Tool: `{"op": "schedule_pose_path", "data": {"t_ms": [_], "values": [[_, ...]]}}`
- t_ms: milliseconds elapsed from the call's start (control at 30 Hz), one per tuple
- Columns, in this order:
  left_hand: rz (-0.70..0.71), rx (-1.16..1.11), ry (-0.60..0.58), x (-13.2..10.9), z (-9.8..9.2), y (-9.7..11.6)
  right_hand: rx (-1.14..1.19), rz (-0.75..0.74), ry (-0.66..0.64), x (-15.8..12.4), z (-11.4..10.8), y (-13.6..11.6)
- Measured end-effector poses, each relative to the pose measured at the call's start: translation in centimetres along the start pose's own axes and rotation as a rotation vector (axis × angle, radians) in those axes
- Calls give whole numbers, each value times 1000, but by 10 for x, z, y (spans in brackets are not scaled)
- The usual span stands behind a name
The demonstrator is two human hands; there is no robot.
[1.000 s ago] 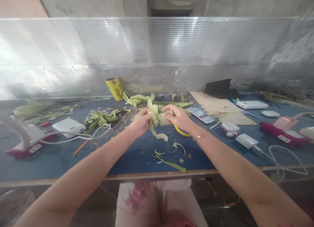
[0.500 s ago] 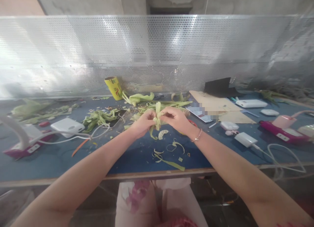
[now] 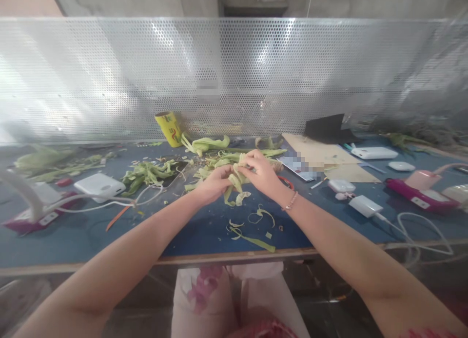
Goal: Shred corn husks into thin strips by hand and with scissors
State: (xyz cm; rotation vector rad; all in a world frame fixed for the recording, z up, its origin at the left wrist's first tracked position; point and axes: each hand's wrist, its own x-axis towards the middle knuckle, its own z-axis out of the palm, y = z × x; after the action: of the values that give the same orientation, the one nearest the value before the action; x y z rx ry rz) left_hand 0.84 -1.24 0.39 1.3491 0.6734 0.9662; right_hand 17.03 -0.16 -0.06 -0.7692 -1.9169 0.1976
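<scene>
Over the middle of the blue table, my left hand (image 3: 215,183) and my right hand (image 3: 259,168) are close together, fingers pinched on a pale green, husk-like leaf bundle (image 3: 237,181). Its loose ends curl and hang below the fingers. Both thumbs and index fingers press on it; the exact grip is partly hidden. Beneath the hands, a curled pale scrap (image 3: 242,198) hangs or lies; I cannot tell which. Thin green peelings (image 3: 256,241) rest nearer the front edge. Behind the hands are more long green leaf strips (image 3: 219,157) and a broad curled leaf (image 3: 206,144).
A leafy green heap (image 3: 148,174) lies left, near a white power bank (image 3: 99,187) with a cable. A yellow tube (image 3: 168,129) stands at the back. To the right are a phone (image 3: 300,169), brown card (image 3: 321,152), a white charger (image 3: 365,206) and a purple power strip (image 3: 424,196).
My right hand has shifted slightly up, and its fingers have moved over the top of the leaf bundle. The bundle's upright tip has folded down. My left hand stays nearly in place.
</scene>
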Motion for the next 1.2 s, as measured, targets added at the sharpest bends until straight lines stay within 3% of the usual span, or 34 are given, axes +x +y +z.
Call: {"op": "schedule_pose_path", "data": {"t_ms": [200, 433, 567, 767, 833, 900, 1000, 1200], "values": [[5, -93, -54, 1, -1, -3, -31, 19, 11, 0, -1, 2], [41, 85, 5, 3, 1, -11, 33, 17, -35, 0, 0, -4], [92, 75, 35, 3, 2, -10, 122, 80, -56, -2, -2, -11], [118, 89, 92, 5, -1, -9, 175, 209, 192, 0, -5, -5], [136, 109, 87, 6, -4, -11, 201, 287, 145, 1, -5, -1], [150, 132, 87, 7, -6, -13, 235, 356, 16, 1, -5, 2], [147, 160, 94, 8, -7, -14, 272, 360, -105, 1, -4, 0], [153, 113, 140, 7, -4, -11, 350, 387, -34, 2, -4, -2]]}}
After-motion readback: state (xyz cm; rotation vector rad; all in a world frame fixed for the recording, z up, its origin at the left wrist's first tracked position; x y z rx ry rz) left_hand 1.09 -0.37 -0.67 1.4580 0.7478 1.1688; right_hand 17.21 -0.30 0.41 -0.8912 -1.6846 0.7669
